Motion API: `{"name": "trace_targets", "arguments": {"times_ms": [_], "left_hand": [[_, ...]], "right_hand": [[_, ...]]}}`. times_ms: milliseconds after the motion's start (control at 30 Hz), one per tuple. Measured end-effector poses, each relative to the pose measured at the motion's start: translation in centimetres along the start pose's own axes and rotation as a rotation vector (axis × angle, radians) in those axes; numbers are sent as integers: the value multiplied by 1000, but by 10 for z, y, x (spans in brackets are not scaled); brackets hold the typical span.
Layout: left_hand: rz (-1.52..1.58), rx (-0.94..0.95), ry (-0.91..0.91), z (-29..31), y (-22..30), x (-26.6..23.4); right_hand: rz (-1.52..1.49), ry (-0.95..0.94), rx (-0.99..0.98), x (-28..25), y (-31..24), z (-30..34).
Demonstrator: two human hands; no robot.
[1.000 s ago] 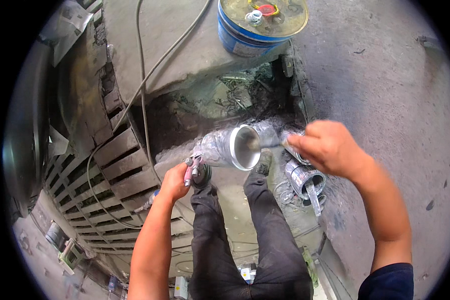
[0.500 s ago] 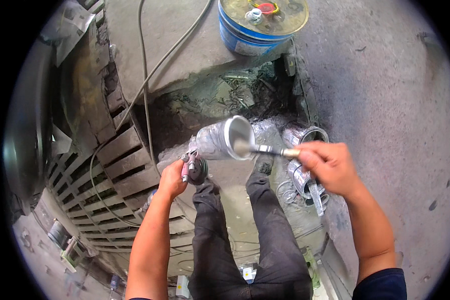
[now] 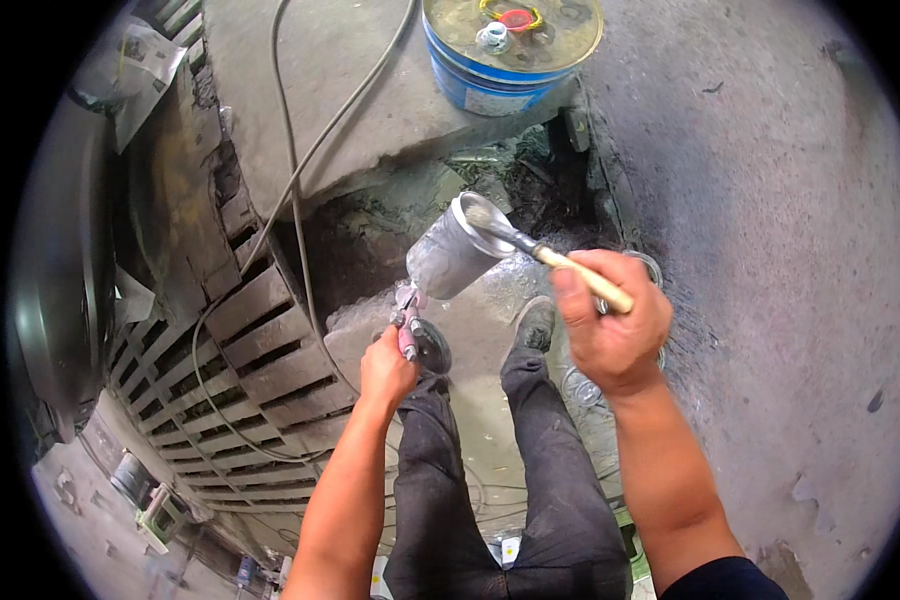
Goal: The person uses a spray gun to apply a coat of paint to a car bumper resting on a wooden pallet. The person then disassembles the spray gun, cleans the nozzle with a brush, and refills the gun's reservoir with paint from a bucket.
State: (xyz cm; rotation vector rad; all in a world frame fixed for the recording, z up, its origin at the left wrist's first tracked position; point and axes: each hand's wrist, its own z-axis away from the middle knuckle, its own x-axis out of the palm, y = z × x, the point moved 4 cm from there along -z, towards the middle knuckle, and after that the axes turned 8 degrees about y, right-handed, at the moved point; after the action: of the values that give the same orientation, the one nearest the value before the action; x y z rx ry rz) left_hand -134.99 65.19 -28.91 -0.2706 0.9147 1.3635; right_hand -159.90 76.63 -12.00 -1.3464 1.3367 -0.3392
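Observation:
My left hand (image 3: 388,368) is closed round a pinkish spray gun (image 3: 408,322). A grey paint cup (image 3: 448,258) is fixed on the gun, tilted so its white-rimmed mouth faces up and to the right. My right hand (image 3: 622,325) grips the pale wooden handle of a paintbrush (image 3: 570,268). The brush's bristles are inside the mouth of the cup, against its inner wall. What the cup holds cannot be made out. Behind my right hand, the silver-smeared cans at the pit's edge are mostly hidden.
A blue drum (image 3: 495,85) with small items on its lid stands at the far edge of a debris-filled pit (image 3: 365,225). A hose (image 3: 292,150) runs over the concrete slab and slatted grating (image 3: 260,330). A dark rounded panel (image 3: 60,260) stands at the left.
The spray gun and cup have moved right and tilted further upward. My right hand has turned, so the brush now slants down to the right from the cup's mouth.

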Motion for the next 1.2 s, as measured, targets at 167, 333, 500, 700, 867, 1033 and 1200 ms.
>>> {"name": "trace_targets", "arguments": {"times_ms": [167, 333, 500, 700, 867, 1033, 1200], "left_hand": [[28, -80, -101, 4, 5, 1], [61, -115, -117, 6, 6, -1], [83, -78, -152, 6, -2, 2], [296, -103, -251, 6, -3, 4], [441, -154, -444, 7, 7, -7], [444, -339, -604, 10, 16, -21], [479, -296, -698, 7, 6, -24]], "right_hand": [[124, -103, -70, -3, 22, 18], [5, -42, -79, 7, 0, 5], [89, -107, 33, 7, 25, 15], [2, -66, 64, 8, 14, 6], [11, 12, 391, -20, 66, 10], [-147, -64, 352, -11, 46, 2], [-442, 117, 671, -26, 80, 5]]}}
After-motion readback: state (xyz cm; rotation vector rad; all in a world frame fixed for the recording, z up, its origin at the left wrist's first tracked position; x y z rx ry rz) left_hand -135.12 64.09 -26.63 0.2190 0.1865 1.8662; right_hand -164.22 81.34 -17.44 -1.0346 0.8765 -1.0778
